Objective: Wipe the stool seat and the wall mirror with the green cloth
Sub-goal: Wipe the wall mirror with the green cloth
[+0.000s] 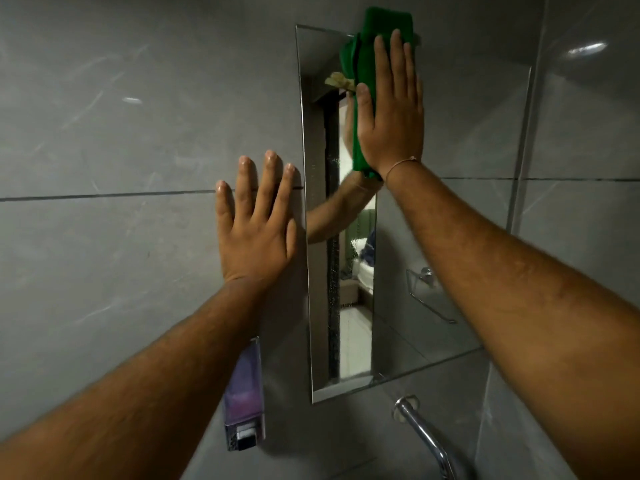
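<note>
Green cloth [363, 64] pressed flat under open right hand [391, 123] at mirror's [415, 244] twelve o'clock; work downward overlapping; open left hand [256, 237] empty, braces on wall [121, 133].

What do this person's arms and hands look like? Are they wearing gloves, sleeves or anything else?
Both forearms are bare and hairy, with no sleeves in view and no gloves. The right hand has a thin thread-like bracelet around the wrist. The left hand and its wrist carry nothing: no ring, no watch.

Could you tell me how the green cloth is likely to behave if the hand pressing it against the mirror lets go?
The green cloth looks soft and folded, so it would probably flop rather than hold shape. Only the flat right hand pins it to the mirror, so it would likely slide down the smooth glass and drop.
</note>
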The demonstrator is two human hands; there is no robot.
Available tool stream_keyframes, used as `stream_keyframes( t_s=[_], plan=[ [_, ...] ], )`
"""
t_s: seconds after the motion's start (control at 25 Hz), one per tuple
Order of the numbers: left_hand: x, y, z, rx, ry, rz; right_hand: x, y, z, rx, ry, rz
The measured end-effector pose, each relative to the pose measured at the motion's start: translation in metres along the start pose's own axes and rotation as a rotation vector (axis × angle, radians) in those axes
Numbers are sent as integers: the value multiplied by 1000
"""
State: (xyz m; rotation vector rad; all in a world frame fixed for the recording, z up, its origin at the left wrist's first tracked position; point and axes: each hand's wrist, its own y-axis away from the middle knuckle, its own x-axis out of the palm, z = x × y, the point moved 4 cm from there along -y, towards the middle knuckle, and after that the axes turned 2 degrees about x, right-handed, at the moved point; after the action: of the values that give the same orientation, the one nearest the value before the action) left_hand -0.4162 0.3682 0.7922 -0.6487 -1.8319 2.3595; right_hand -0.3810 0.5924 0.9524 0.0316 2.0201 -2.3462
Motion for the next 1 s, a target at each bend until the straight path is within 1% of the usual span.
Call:
stream_keyframes(
  t_s=[0.16,0.28,0.32,0.4,0.48,0.6,0.8,0.92,1.0],
  plan=[
    [-10,2,0,-18,5,-44,-16,-23,-86,180,-9,16],
    [-9,3,-1,-9,16,-60,-27,-47,-178,434,35,13],
    [-7,3,-1,-15,22,-61,-28,-50,-201,493,49,26],
    [-6,2,-2,-8,10,-63,-24,-47,-223,530,34,46],
    [-6,3,-2,-10,18,-65,-20,-24,-227,503,21,42],
    [-5,3,0,-15,46,-75,-24,59,-240,541,19,46],
    [-7,5,-2,-36,62,-42,-28,252,-258,662,-1,136],
    [-10,4,-3,-49,38,-18,-26,343,-260,808,-34,119],
    [-12,4,-4,-55,30,-19,-24,383,-259,914,-47,84]
  ],
)
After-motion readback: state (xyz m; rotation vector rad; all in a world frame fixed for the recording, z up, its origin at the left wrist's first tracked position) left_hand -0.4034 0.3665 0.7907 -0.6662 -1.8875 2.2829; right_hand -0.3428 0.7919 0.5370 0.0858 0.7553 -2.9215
